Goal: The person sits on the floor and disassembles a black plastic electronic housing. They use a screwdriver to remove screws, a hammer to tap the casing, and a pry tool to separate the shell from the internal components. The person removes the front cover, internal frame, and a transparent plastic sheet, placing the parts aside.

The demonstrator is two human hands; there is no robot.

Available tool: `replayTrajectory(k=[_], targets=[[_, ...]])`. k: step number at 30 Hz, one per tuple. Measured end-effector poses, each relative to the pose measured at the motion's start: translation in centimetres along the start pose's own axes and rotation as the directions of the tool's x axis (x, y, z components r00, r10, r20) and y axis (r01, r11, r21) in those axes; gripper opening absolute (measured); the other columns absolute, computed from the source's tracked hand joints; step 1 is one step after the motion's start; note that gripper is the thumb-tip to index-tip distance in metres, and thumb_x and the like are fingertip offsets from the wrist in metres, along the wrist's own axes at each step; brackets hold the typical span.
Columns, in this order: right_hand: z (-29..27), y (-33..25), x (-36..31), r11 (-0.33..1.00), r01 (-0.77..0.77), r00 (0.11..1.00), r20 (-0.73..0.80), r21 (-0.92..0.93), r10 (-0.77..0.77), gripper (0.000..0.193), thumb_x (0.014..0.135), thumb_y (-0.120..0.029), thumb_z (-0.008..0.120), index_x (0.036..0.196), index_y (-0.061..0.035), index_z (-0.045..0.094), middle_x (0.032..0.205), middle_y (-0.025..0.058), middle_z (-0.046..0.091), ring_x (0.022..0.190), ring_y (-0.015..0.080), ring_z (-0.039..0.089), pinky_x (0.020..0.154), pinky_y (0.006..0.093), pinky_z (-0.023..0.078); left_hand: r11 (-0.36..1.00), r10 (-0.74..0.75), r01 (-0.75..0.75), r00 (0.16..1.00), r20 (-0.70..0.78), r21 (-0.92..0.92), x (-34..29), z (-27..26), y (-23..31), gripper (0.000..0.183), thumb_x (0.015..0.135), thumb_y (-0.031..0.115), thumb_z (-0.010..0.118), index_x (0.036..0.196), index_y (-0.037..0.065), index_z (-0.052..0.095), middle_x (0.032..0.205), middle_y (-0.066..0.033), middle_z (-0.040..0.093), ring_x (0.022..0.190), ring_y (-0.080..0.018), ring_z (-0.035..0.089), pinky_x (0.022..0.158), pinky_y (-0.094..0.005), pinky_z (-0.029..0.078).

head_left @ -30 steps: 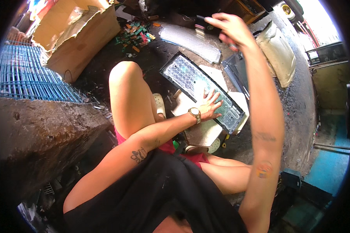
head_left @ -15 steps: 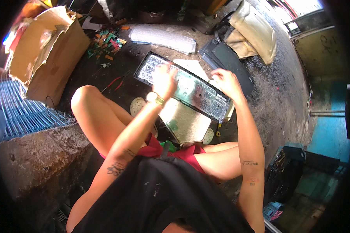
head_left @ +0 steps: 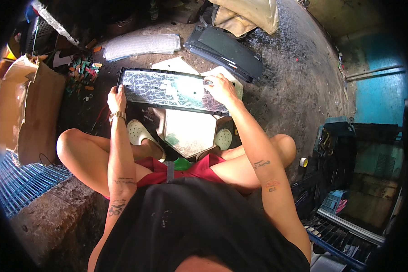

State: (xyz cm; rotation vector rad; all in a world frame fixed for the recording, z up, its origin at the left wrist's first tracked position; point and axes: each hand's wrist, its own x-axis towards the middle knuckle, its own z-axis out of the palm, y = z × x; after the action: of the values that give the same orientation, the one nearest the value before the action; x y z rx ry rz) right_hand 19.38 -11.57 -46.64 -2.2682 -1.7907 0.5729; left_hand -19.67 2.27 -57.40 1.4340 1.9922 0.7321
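Observation:
An opened computer keyboard casing [head_left: 167, 107] lies across a pale hexagonal block [head_left: 190, 131] in front of me. It is long and black-rimmed, and a shiny clear circuit sheet [head_left: 145, 86] with fine printed lines lies inside. My left hand [head_left: 117, 99], with a watch at the wrist, is closed round the casing's left end. Over the right part of the sheet, my right hand [head_left: 221, 88] has its fingers bent and pinched together. A small item shows at those fingertips, too small to make out.
Beyond the block lie a stack of clear sheets [head_left: 142, 46] and dark keyboard shells [head_left: 226, 52]. Small green and orange scraps [head_left: 84, 75] are heaped on the floor by a torn cardboard box [head_left: 38, 113]. A blue wire rack [head_left: 29, 183] stands left, a tape roll [head_left: 303, 162] right.
The casing has turned from a slant to nearly level. My left hand went from over the sheet to the casing's left end; my right hand came onto its right part. The view shifted right.

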Motion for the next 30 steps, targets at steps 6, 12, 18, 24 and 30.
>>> replayTrajectory(k=[6,12,18,24,30], targets=[[0.5,-0.9,0.4,0.999,0.044,0.999,-0.014,0.01,-0.044,0.036,0.094,-0.033,0.069,0.126,-0.0174,0.071,0.132,0.0157,0.058,0.114,0.0347,0.066,0.1,0.0463,0.054,1.0,0.013,-0.012,0.999,-0.037,0.012,-0.1,-0.2,0.7,0.049,0.096,0.046,0.065,0.122,0.005,0.072,0.114,-0.0191,0.075,0.107,-0.0361,0.072,0.093,-0.042,0.053],[-0.4,-2.8,1.3,0.998,-0.036,0.999,0.031,-0.051,0.038,0.035,0.092,-0.035,0.071,0.121,-0.014,0.074,0.129,0.0152,0.059,0.119,0.0334,0.062,0.098,0.047,0.053,1.0,-0.023,0.023,1.0,0.007,-0.016,-1.1,-0.7,1.6,0.048,0.095,0.045,0.065,0.122,0.006,0.073,0.119,-0.0209,0.073,0.112,-0.0395,0.07,0.097,-0.0447,0.053],[0.2,-3.0,2.2,0.998,-0.045,0.999,-0.006,-0.047,0.045,0.025,0.088,-0.029,0.076,0.106,-0.0125,0.076,0.123,0.0155,0.06,0.111,0.0356,0.067,0.098,0.0461,0.053,0.999,-0.03,0.029,0.999,-0.02,-0.017,-1.1,-0.5,2.0,0.049,0.094,0.045,0.066,0.124,0.006,0.072,0.12,-0.0209,0.073,0.114,-0.0394,0.069,0.099,-0.0446,0.053],[-2.3,-3.6,2.2,0.999,-0.029,0.998,0.055,0.046,0.026,0.015,0.082,-0.022,0.078,0.092,-0.0102,0.075,0.104,0.0126,0.07,0.105,0.0291,0.069,0.09,0.0427,0.054,1.0,0.003,-0.002,0.999,-0.045,0.017,-1.6,-0.6,2.5,0.048,0.095,0.044,0.065,0.124,0.007,0.072,0.119,-0.0197,0.073,0.112,-0.0385,0.07,0.098,-0.0448,0.053],[-9.3,-5.8,-0.6,0.995,0.094,0.993,0.065,0.012,-0.095,0.017,0.086,-0.022,0.073,0.098,-0.0098,0.075,0.094,0.0134,0.076,0.094,0.0312,0.073,0.085,0.0428,0.055,0.822,0.558,-0.551,0.829,0.016,-0.143,-0.7,-1.5,5.4,0.059,0.097,0.044,0.065,0.145,0.012,0.056,0.146,-0.0182,0.058,0.132,-0.039,0.055,0.109,-0.0481,0.046]])
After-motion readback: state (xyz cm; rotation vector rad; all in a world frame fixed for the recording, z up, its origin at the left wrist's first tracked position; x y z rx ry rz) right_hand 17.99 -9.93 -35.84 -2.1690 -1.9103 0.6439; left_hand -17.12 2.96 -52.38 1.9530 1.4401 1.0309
